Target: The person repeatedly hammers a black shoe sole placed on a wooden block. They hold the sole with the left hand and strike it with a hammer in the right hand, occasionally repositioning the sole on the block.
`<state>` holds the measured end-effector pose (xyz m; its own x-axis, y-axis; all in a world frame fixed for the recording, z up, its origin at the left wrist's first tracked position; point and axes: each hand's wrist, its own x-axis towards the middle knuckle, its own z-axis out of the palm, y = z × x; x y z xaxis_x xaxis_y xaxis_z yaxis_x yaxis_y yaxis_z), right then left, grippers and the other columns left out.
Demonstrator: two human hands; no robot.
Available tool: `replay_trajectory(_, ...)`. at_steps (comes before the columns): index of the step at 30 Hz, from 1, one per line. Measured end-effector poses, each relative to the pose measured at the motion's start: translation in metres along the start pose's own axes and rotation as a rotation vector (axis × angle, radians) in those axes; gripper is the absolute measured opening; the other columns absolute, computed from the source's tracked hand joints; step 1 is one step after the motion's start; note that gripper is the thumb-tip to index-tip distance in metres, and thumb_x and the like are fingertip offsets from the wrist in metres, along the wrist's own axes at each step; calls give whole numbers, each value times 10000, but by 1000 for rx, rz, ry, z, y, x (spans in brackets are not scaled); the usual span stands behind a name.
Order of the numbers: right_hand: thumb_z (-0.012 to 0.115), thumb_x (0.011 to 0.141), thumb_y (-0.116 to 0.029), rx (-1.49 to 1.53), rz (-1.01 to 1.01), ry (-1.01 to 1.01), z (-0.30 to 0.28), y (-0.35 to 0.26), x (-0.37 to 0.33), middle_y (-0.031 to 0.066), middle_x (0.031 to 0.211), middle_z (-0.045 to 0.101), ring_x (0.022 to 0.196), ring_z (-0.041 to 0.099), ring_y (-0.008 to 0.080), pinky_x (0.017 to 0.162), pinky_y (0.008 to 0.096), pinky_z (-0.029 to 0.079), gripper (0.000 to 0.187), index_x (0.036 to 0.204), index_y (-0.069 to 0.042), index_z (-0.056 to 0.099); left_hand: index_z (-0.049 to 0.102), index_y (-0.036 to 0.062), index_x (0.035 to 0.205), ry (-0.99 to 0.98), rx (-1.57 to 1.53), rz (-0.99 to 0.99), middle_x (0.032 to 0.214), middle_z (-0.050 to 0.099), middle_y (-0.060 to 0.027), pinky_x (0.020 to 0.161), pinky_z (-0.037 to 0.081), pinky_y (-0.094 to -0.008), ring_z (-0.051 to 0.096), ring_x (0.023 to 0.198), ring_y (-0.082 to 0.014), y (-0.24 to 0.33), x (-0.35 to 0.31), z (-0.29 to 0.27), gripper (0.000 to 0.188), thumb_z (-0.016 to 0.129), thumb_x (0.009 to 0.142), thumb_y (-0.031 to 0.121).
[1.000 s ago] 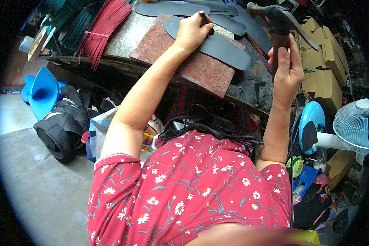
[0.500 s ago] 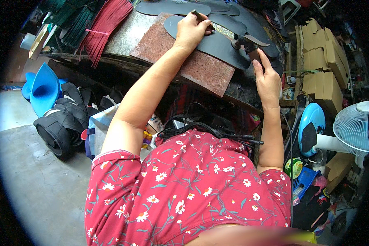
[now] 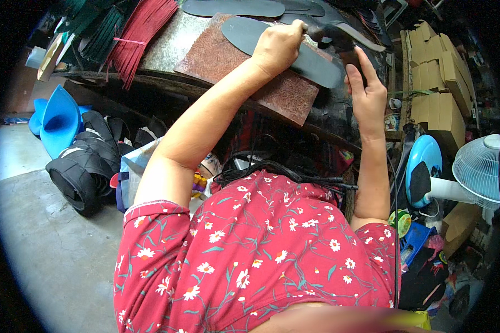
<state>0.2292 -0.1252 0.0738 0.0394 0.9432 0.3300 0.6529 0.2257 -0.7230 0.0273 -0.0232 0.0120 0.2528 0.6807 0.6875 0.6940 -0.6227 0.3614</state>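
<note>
My left hand (image 3: pixel 280 49) is closed in a fist over a dark grey, sole-shaped sheet (image 3: pixel 241 34). It grips a short dark rod, which the earlier frame shows sticking up from the fingers; now the fist and the hammer mostly hide it. In my right hand (image 3: pixel 368 94) is a hammer (image 3: pixel 339 40) with a dark handle and a curved grey claw. The hammer's head is close to the thumb side of my left fist; whether they touch I cannot tell. Under the sole lies a reddish-brown, rough board (image 3: pixel 200 55) on the worktable.
More grey soles (image 3: pixel 233 7) lie along the table's far side. Bundled red strips (image 3: pixel 141 41) hang at the left edge. Cardboard boxes (image 3: pixel 436 116) and a white-and-blue fan (image 3: pixel 480 172) stand right. Black rolled material (image 3: pixel 80 177) and blue foam pieces (image 3: pixel 61 122) are at left.
My left fist has moved right along the sole and turned, so the rod no longer shows clearly. The hammer has come up and closer to the fist, its claw now farther right.
</note>
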Motion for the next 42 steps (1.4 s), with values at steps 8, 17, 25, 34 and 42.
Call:
replay_trajectory(8,632,933,-368,-326,48,19,6,41,-16,181,1031,695,879,702,338,728,415,536,365,1279,-252,631,653,-11,932,55,-749,-569,828,727,-118,679,567,-303,715,719,-157,-19,-2,3,156,683,875,131)
replay_trajectory(17,660,945,-145,263,-371,376,-22,-10,-11,53,903,707,747,631,81,656,239,528,387,1316,-57,596,612,51,979,20,-123,-108,850,677,-206,708,544,-395,678,813,-361,2,-1,3,180,691,876,176)
replay_trajectory(25,590,954,-407,-351,-85,55,0,44,-16,155,1010,710,893,695,347,722,417,532,379,1299,-251,609,625,3,910,144,-315,-294,812,687,-193,690,555,-406,688,740,-347,-5,-2,8,187,693,844,164)
replay_trajectory(34,665,930,-308,-53,-53,133,-17,17,-15,144,1029,727,794,690,193,760,313,527,365,1263,-160,655,661,35,917,-9,-460,-341,811,703,-164,716,551,-378,707,774,-301,-11,-1,8,171,715,848,182)
replay_trajectory(42,633,955,-274,0,-99,103,-12,8,-10,158,1013,717,854,701,223,725,326,539,372,1290,-113,616,561,17,975,-44,-37,115,768,664,-190,671,532,-443,671,761,-377,11,1,8,178,650,846,101)
